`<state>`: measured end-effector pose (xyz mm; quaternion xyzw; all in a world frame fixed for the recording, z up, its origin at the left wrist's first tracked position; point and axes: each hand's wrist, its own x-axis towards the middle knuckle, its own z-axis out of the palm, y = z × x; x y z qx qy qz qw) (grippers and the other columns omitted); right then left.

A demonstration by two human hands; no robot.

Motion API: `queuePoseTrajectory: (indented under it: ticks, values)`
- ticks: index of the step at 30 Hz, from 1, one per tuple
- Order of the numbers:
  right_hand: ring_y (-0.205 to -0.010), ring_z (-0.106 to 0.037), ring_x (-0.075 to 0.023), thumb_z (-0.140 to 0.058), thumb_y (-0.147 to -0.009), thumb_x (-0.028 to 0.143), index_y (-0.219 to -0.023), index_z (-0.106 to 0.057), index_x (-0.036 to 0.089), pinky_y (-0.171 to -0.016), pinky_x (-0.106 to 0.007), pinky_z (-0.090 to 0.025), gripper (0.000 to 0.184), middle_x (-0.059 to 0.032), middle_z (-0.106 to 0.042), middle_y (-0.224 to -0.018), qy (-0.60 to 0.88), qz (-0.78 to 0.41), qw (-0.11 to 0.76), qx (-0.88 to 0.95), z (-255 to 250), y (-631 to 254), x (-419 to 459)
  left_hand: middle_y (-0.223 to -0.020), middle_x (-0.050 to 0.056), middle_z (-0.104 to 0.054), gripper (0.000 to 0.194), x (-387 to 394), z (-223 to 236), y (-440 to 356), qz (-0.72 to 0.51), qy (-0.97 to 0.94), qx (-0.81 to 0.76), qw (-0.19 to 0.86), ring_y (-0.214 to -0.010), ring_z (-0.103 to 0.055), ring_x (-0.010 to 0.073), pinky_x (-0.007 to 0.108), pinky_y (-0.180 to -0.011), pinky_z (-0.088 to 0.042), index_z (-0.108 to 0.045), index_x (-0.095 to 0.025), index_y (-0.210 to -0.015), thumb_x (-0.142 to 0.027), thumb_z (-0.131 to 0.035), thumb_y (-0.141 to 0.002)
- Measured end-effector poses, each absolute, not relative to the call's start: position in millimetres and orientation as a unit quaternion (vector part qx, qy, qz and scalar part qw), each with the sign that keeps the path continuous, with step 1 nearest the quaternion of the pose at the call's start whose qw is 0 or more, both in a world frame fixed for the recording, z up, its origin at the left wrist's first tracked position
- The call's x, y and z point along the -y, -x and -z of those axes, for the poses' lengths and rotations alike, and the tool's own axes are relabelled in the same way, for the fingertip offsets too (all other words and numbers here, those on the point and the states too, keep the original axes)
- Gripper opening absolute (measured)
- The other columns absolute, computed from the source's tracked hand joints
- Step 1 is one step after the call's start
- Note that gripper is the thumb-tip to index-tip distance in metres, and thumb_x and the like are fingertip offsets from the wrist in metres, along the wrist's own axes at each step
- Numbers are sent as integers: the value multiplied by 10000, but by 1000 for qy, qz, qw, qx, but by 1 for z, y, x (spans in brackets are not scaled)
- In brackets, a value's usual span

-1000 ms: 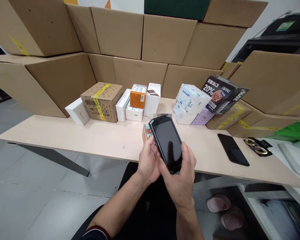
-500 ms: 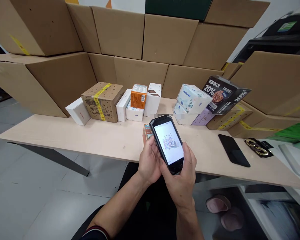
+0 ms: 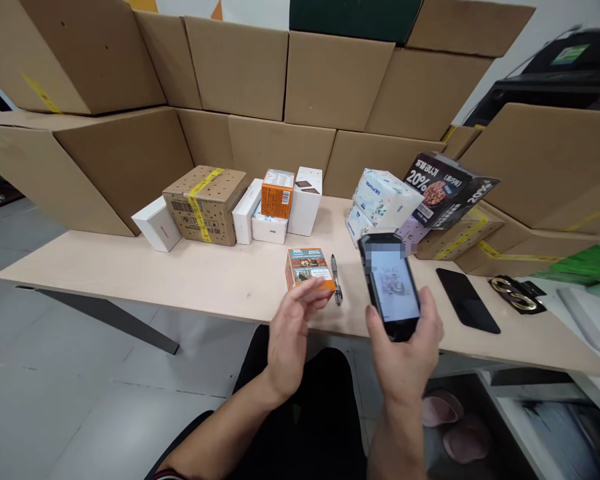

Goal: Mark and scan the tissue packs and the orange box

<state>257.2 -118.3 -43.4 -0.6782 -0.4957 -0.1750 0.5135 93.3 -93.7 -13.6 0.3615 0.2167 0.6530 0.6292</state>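
Observation:
A black-cased smartphone with a lit screen is gripped in my right hand, raised above the table's front edge. My left hand is open and holds nothing, its fingers stretched toward the small orange box. Its fingertips overlap the box's near side in view; I cannot tell whether they touch. Just right of that box lies a pen on the tabletop.
Along the back of the table stand a taped brown carton, several white boxes, an orange box and tissue packs. A dark phone lies at right, beside gold rings. Cardboard walls surround the back.
My left hand has let go of the smartphone and opened. My right hand has carried the phone to the right, uncovering the small orange box and the pen.

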Motion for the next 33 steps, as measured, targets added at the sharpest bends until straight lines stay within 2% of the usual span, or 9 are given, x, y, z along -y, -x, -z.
queuePoseTrajectory:
  ticks: [3,5,16,21,23,25,27,29,33]
  values:
    - [-1280,-568,-421,-719,-827,527,-1506,-463,112,-1044,-659,-435,836,-264,-601,-1379,708,218,469,481,53,-293,115,-1187,85,-704,290,79,25,-78,-754,-405,-270,442,-1036,-658,233,356,-944,-510,-780,-242,-1086,-443,-650,-923]
    - [-1205,-594,-431,-674,-829,569,-1479,-492,80,-1001,-659,-440,833,-280,-627,-1311,730,225,439,474,61,-313,113,-1154,79,-694,268,63,31,-70,-754,-407,-305,415,-1034,-641,226,345,-924,-504,-773,-239,-1053,-429,-640,-920]
    - [-1009,-570,-399,-553,-821,655,-1426,-541,12,-942,-665,-406,882,-267,-635,-1085,797,173,353,458,91,-352,101,-1154,64,-664,267,17,56,-67,-662,-377,-373,529,-993,-641,177,308,-890,-504,-689,-217,-1087,-403,-610,-912]
    - [-1173,-539,-437,-452,-894,751,-1463,-498,21,-992,-709,-383,927,-333,-558,-1311,784,182,351,479,72,-329,104,-1131,58,-678,257,18,57,-67,-658,-380,-378,529,-1003,-637,178,296,-892,-494,-691,-219,-1085,-391,-614,-911]
    - [-1182,-560,-393,-458,-922,730,-1529,-415,75,-982,-648,-451,894,-304,-535,-1389,750,138,372,529,56,-299,105,-1127,57,-680,256,18,57,-68,-655,-381,-380,530,-975,-632,169,283,-871,-492,-693,-217,-1086,-385,-612,-911]
    - [-1045,-637,-293,-497,-956,655,-1590,-301,164,-886,-506,-560,825,-229,-580,-1372,701,44,386,597,40,-263,105,-1130,51,-677,256,18,57,-67,-652,-385,-385,528,-920,-620,151,268,-839,-489,-691,-218,-1093,-381,-603,-917]
    - [-1087,-639,-288,-515,-954,646,-1598,-265,184,-862,-459,-592,831,-214,-580,-1380,650,40,386,653,28,-227,102,-1130,43,-673,253,18,58,-66,-651,-387,-389,525,-873,-604,135,257,-815,-488,-687,-220,-1099,-378,-592,-926]
    - [-1168,-612,-324,-503,-950,658,-1579,-316,183,-892,-483,-597,810,-224,-569,-1381,636,67,347,686,20,-199,97,-1137,43,-667,256,19,58,-65,-650,-387,-389,525,-862,-600,131,258,-811,-495,-680,-217,-1105,-379,-587,-930]
    - [-966,-662,-320,-540,-933,650,-1474,-500,179,-698,-438,-617,719,-218,-611,-1202,693,115,247,668,15,-172,87,-1095,50,-676,271,20,57,-64,-645,-388,-380,538,-890,-624,143,271,-819,-511,-666,-212,-1118,-397,-582,-940]
